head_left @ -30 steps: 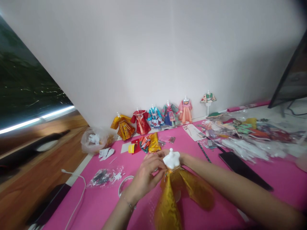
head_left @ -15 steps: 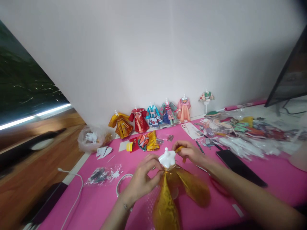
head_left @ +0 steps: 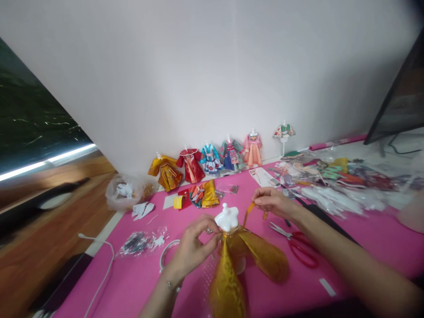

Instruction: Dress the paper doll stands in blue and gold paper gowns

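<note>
A small white dress form (head_left: 227, 218) stands in front of me, wearing a shiny gold doll garment (head_left: 228, 282) that hangs in two full parts below its waist. My left hand (head_left: 200, 238) is closed in a pinch at the waist, on the left edge of the gold garment. To the right of the form, my right hand (head_left: 273, 202) pinches a narrow gold ribbon (head_left: 249, 212), which runs down toward the garment's waist. Red-handled scissors (head_left: 300, 247) lie partly open under my right forearm.
Several dressed doll forms (head_left: 211, 159) line the wall. Fabric pieces (head_left: 208, 194) lie before them. A roll of tape (head_left: 164, 256) is left of the form; bagged parts (head_left: 347, 201) and a black phone (head_left: 331, 223) are at right. A white cable (head_left: 109, 265) crosses the left edge.
My right hand has moved right and slightly up, drawing the gold ribbon away from the form. The scissors now show more fully. My left hand stays at the waist.
</note>
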The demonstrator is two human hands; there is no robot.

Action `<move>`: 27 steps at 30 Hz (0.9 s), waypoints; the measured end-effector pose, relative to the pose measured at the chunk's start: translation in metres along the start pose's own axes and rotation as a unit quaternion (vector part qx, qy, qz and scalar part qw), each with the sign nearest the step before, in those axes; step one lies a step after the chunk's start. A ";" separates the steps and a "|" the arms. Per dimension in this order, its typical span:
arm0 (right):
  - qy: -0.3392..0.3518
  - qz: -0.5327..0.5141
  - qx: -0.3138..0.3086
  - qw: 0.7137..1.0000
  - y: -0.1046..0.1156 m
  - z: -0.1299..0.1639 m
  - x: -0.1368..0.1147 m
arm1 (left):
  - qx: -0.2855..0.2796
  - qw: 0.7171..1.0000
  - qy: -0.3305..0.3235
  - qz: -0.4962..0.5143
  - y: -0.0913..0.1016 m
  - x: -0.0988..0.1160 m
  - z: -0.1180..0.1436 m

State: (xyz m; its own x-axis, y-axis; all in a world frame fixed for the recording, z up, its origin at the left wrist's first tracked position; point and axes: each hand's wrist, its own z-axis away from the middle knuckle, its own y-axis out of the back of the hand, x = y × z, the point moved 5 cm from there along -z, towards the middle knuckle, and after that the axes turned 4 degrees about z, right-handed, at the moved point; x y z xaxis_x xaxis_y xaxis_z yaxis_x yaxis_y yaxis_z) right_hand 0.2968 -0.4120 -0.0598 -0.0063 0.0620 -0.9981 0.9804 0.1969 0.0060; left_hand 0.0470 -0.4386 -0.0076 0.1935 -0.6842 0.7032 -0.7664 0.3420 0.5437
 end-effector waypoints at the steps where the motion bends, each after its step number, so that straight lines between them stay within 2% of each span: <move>1: 0.001 0.010 0.003 1.000 0.000 -0.002 0.000 | 0.002 1.000 0.002 0.004 0.000 -0.001 0.000; 11: 0.037 0.179 -0.044 0.982 0.001 0.007 -0.017 | 0.012 1.000 -0.001 0.004 0.002 -0.003 0.003; 16: 0.046 0.218 -0.065 0.973 0.000 0.014 -0.012 | 0.006 1.000 -0.005 -0.008 0.003 0.003 0.006; 22: 0.048 0.253 -0.099 0.961 -0.004 0.020 0.000 | -0.001 0.995 0.098 -0.026 0.003 0.003 0.016; 27: 0.077 0.275 -0.141 0.948 -0.010 0.030 -0.005 | 0.006 0.987 0.162 0.019 0.003 0.006 0.023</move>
State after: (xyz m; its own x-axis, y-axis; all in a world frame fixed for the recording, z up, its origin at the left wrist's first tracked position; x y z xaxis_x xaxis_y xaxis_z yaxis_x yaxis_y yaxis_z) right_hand 0.2931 -0.4436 -0.0568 0.4401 0.3695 -0.8184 0.7525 0.3455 0.5607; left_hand 0.0318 -0.4564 -0.0128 0.3484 -0.4289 0.8335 -0.7836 0.3547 0.5100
